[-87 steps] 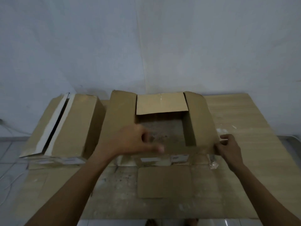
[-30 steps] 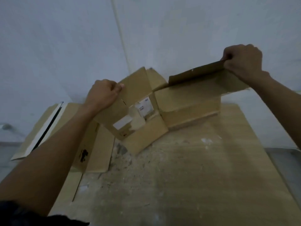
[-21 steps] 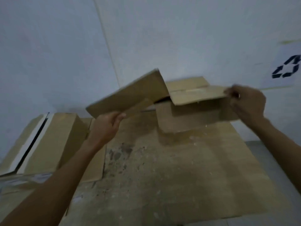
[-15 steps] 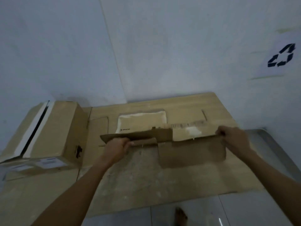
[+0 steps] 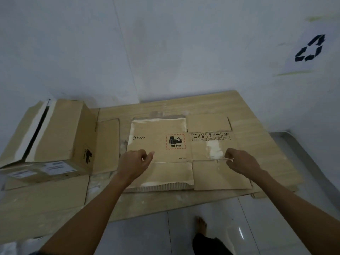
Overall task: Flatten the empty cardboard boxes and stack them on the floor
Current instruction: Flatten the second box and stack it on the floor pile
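Observation:
A flattened brown box (image 5: 161, 173) with a PICO logo and a red UN 3481 label lies flat on a wood-grain board (image 5: 257, 115) on the floor. My left hand (image 5: 135, 162) hovers just over its left part, fingers loosely curled and holding nothing. Over the right flaps, my right hand (image 5: 241, 162) is likewise loosely curled, with nothing in it. At the left stands a second brown box (image 5: 60, 131), still in its box shape, with white tape along its top seam.
A flat cardboard sheet (image 5: 46, 196) lies under and in front of the standing box. White floor tiles (image 5: 147, 236) and my bare foot (image 5: 201, 223) are near the bottom. The white wall behind carries a recycling sign (image 5: 311, 48).
The open box was lifted by both hands, collapsed in the air, and lowered flat onto the board. Both hands have let go of it.

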A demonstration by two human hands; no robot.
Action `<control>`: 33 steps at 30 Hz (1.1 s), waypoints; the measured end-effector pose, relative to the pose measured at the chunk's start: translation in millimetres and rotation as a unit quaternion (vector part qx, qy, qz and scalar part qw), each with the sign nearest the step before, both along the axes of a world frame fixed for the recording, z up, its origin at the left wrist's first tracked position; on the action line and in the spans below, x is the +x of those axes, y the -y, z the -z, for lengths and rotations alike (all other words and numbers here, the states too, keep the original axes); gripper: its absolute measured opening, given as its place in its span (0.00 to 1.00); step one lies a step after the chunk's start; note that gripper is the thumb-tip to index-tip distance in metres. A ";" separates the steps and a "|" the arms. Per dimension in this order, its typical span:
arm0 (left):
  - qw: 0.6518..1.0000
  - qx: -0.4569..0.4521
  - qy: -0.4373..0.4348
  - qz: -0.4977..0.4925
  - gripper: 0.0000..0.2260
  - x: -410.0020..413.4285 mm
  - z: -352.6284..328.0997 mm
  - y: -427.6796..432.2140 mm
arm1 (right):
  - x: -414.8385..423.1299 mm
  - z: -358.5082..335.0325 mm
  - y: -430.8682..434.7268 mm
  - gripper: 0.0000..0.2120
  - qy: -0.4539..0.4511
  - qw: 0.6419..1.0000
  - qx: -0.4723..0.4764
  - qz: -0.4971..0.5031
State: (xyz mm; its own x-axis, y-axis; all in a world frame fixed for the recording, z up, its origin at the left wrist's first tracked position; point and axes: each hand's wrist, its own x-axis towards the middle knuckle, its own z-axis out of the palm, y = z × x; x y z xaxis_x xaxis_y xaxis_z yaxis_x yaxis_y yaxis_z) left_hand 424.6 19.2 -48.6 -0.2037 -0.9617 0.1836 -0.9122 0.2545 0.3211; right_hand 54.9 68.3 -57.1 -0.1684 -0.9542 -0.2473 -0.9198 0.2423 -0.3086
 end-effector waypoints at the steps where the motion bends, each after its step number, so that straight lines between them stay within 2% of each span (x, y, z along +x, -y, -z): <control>1: 1.000 0.003 0.004 -0.001 0.27 -2.2 2.5 2.6 | 2.2 3.8 1.0 0.08 0.003 1.000 0.012 -0.007; 5: 0.997 0.071 0.016 -0.009 0.17 -13.9 21.5 8.5 | 15.1 24.1 8.5 0.20 0.024 0.998 0.051 -0.034; 11: 0.974 0.224 0.042 0.005 0.30 -37.2 63.4 28.9 | 34.9 67.5 43.7 0.33 -0.013 0.992 0.059 -0.114; 13: 0.969 0.244 0.040 0.002 0.33 -50.2 71.9 43.8 | 42.2 79.3 60.4 0.35 -0.027 0.988 0.069 -0.137; 18: 0.962 0.270 0.042 0.003 0.38 -88.0 108.0 85.6 | 48.7 112.5 110.5 0.38 -0.059 0.975 0.012 -0.214; 20: 0.968 0.248 0.045 -0.001 0.41 -92.2 129.9 90.6 | 45.9 126.0 123.6 0.38 -0.069 0.960 0.003 -0.270; 23: 0.980 0.186 0.071 0.006 0.39 -88.3 154.8 84.9 | 41.2 139.0 131.3 0.35 -0.084 0.939 0.000 -0.333; 33: 0.988 0.120 0.098 -0.007 0.36 -90.7 163.3 82.9 | 42.7 145.1 133.9 0.36 -0.089 0.935 -0.018 -0.342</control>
